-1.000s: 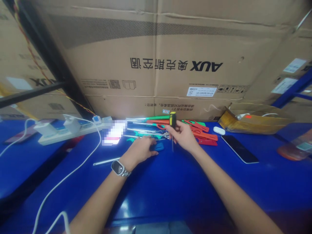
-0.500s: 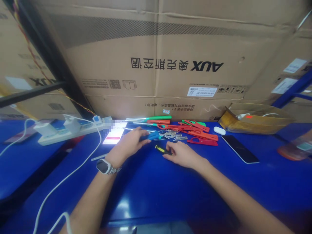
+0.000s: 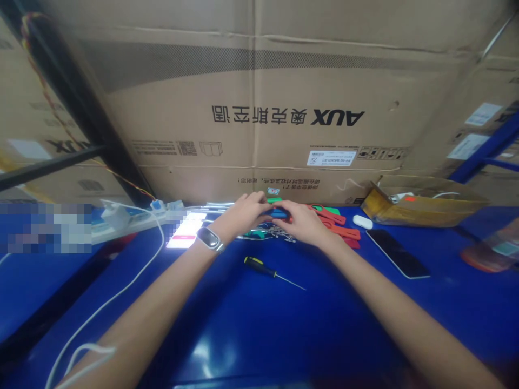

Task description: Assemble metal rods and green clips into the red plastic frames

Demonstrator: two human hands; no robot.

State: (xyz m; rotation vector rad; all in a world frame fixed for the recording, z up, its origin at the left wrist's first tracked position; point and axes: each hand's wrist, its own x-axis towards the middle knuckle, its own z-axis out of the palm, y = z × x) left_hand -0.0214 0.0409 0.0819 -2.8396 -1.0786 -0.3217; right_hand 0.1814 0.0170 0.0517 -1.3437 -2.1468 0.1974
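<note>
My left hand, with a watch on its wrist, and my right hand meet over the pile at the back of the table. Between them is a blue plastic handle, gripped by the fingers of both hands and partly hidden by them. Under and beside my hands lie red handle shells, a green piece and several small metal and clear parts. A black and yellow screwdriver lies on the table nearer to me, touched by neither hand.
A lit phone lies by my left forearm, near a power strip and a white cable. To the right are a white earbud case, a dark phone, an open carton and a bottle. Cardboard stands behind.
My right hand has let go of the screwdriver, which now lies on the table. It has moved forward to the blue handle, and my left hand has shifted right and forward with the handle.
</note>
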